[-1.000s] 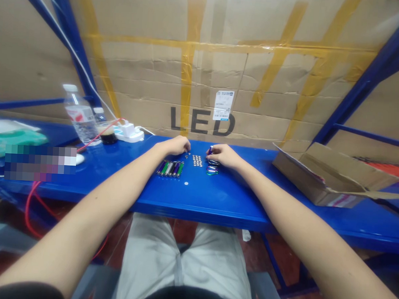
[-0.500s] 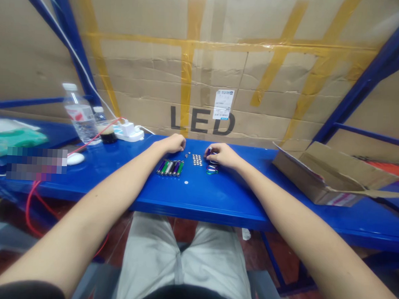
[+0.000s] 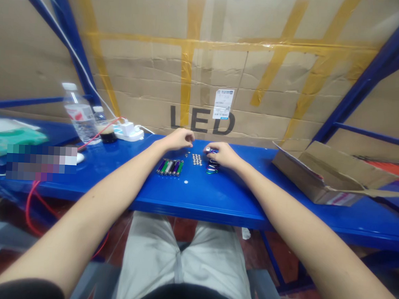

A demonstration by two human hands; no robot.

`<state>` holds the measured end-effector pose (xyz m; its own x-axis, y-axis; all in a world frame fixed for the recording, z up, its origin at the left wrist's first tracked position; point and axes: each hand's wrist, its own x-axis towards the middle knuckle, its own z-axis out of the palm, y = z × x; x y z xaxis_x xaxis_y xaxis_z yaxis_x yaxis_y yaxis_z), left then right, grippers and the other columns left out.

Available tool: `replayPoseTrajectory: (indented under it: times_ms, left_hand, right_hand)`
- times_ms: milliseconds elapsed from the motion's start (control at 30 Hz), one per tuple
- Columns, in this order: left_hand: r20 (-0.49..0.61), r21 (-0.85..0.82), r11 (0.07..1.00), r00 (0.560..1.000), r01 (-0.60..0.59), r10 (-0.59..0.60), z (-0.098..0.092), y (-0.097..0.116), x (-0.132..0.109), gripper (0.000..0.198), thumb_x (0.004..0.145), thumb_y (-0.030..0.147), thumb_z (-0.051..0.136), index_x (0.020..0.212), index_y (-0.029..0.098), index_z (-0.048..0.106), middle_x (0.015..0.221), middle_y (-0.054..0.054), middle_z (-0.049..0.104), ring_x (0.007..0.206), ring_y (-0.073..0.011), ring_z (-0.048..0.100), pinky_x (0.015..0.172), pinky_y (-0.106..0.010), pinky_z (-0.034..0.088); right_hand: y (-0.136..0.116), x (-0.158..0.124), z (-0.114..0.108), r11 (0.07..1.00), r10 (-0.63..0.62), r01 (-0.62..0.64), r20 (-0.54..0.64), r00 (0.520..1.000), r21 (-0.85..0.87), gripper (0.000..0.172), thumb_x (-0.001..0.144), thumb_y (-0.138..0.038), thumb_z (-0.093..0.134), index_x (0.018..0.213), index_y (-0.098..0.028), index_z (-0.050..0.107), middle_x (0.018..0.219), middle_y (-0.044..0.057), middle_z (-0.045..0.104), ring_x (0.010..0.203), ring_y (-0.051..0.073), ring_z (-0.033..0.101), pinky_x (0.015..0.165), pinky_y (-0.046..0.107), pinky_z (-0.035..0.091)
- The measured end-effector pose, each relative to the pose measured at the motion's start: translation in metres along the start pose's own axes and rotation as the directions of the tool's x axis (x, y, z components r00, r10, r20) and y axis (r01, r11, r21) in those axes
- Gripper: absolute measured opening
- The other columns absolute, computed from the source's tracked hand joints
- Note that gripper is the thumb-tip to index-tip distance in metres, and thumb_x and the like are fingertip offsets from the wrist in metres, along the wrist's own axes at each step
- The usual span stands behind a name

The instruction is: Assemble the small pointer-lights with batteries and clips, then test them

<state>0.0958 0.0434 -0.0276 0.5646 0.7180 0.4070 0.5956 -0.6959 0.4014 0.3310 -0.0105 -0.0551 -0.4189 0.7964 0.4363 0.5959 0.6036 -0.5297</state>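
Note:
My left hand (image 3: 179,139) hovers curled above a few small silver button cells (image 3: 187,154) on the blue bench (image 3: 217,195); its fingertips are pinched together, and what they hold is too small to see. My right hand (image 3: 221,153) is closed round a small purple keychain flashlight (image 3: 210,149). Under that hand lies a heap of coloured carabiner clips (image 3: 212,168). A grid of button cells (image 3: 196,159) sits between the hands. A row of several small coloured flashlights (image 3: 170,167) lies in front of my left hand. One lone cell (image 3: 186,182) sits nearer me.
An open cardboard box (image 3: 328,174) lies on the right of the bench. A water bottle (image 3: 79,114), a dark jar (image 3: 108,136), a white power strip (image 3: 128,131) and a red cable (image 3: 33,199) stand at the left. A big taped carton marked LED backs the bench.
My left hand has lifted and shifted slightly right and away from me, above the loose cells. My right hand has tipped the purple flashlight more level, staying over the clips.

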Motion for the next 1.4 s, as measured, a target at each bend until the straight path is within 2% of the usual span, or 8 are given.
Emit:
replayPoseTrajectory:
  times_ms: [133, 267, 400, 733, 933, 1100, 1233, 1400]
  left_hand:
    - [-0.082, -0.118, 0.982, 0.987, -0.151, 0.142, 0.000, 0.035, 0.003, 0.011, 0.074, 0.019, 0.073, 0.084, 0.017, 0.070, 0.081, -0.003, 0.072, 0.075, -0.0152, 0.064, 0.069, -0.028, 0.049]
    - [-0.116, 0.007, 0.955, 0.948, -0.298, 0.297, 0.008, 0.058, 0.002, 0.007, 0.076, 0.018, 0.073, 0.081, 0.016, 0.070, 0.076, -0.002, 0.066, 0.075, -0.0149, 0.060, 0.070, -0.028, 0.046]
    - [-0.110, 0.066, 0.927, 0.921, -0.370, 0.375, 0.015, 0.062, 0.000, 0.004, 0.078, 0.015, 0.071, 0.082, 0.016, 0.071, 0.079, -0.003, 0.064, 0.076, -0.0148, 0.058, 0.072, -0.028, 0.045]
    - [-0.094, 0.059, 0.924, 0.919, -0.379, 0.383, 0.018, 0.059, 0.001, 0.008, 0.079, 0.011, 0.068, 0.085, 0.016, 0.069, 0.080, -0.003, 0.065, 0.078, -0.0158, 0.059, 0.072, -0.028, 0.045]
    - [-0.091, 0.032, 0.930, 0.925, -0.367, 0.369, 0.018, 0.058, 0.001, 0.010, 0.078, 0.016, 0.072, 0.088, 0.017, 0.070, 0.083, -0.003, 0.068, 0.079, -0.0158, 0.060, 0.072, -0.028, 0.046]
    - [-0.082, 0.029, 0.976, 0.973, -0.216, 0.217, 0.005, 0.041, 0.002, 0.013, 0.084, 0.021, 0.066, 0.095, 0.017, 0.072, 0.090, -0.005, 0.073, 0.084, -0.0169, 0.064, 0.078, -0.030, 0.048]
    - [0.142, 0.152, 0.986, 0.988, -0.074, 0.052, -0.003, 0.011, -0.001, 0.021, 0.082, 0.014, 0.059, 0.096, 0.017, 0.076, 0.098, -0.007, 0.076, 0.091, -0.0198, 0.067, 0.083, -0.031, 0.048]
    - [0.336, 0.156, 0.988, 0.940, 0.003, -0.055, 0.001, -0.010, -0.002, 0.023, 0.081, 0.021, 0.063, 0.099, 0.019, 0.077, 0.102, -0.007, 0.077, 0.090, -0.0196, 0.069, 0.082, -0.028, 0.047]
  right_hand:
    - [0.006, 0.001, -0.004, 0.999, 0.033, -0.033, -0.049, 0.998, 0.003, 0.020, 0.072, -0.011, 0.062, 0.087, -0.016, 0.075, 0.093, 0.004, 0.075, 0.089, 0.020, 0.066, 0.087, 0.032, 0.048]
    - [0.008, 0.002, -0.006, 0.999, 0.048, -0.047, -0.062, 0.997, 0.026, 0.018, 0.073, -0.015, 0.064, 0.088, -0.015, 0.075, 0.090, 0.004, 0.076, 0.089, 0.023, 0.066, 0.084, 0.032, 0.048]
    - [0.007, 0.002, -0.004, 0.999, 0.034, -0.033, -0.070, 0.997, 0.029, 0.016, 0.074, -0.019, 0.066, 0.086, -0.015, 0.075, 0.088, 0.005, 0.075, 0.088, 0.024, 0.065, 0.081, 0.032, 0.048]
    - [0.008, 0.003, 0.001, 0.998, 0.012, -0.006, -0.080, 0.997, 0.070, 0.016, 0.074, -0.023, 0.066, 0.084, -0.013, 0.074, 0.082, 0.003, 0.074, 0.084, 0.024, 0.065, 0.073, 0.029, 0.047]
    - [0.010, 0.004, 0.000, 0.997, 0.009, -0.003, -0.069, 0.998, 0.081, 0.016, 0.074, -0.018, 0.064, 0.086, -0.014, 0.074, 0.086, 0.004, 0.075, 0.086, 0.024, 0.066, 0.079, 0.032, 0.048]
    - [0.009, 0.003, -0.002, 0.997, 0.035, -0.031, -0.067, 0.997, 0.068, 0.018, 0.071, -0.015, 0.065, 0.086, -0.015, 0.075, 0.089, 0.005, 0.075, 0.084, 0.021, 0.066, 0.084, 0.034, 0.049]
    - [0.007, 0.002, -0.003, 0.994, 0.045, -0.040, -0.043, 0.998, 0.097, 0.016, 0.070, -0.016, 0.064, 0.083, -0.016, 0.074, 0.087, 0.004, 0.074, 0.085, 0.020, 0.066, 0.085, 0.033, 0.050]
    - [0.006, 0.003, -0.002, 0.990, 0.053, -0.051, -0.017, 0.998, 0.129, 0.015, 0.068, -0.016, 0.064, 0.080, -0.016, 0.073, 0.087, 0.004, 0.074, 0.086, 0.020, 0.066, 0.085, 0.033, 0.050]
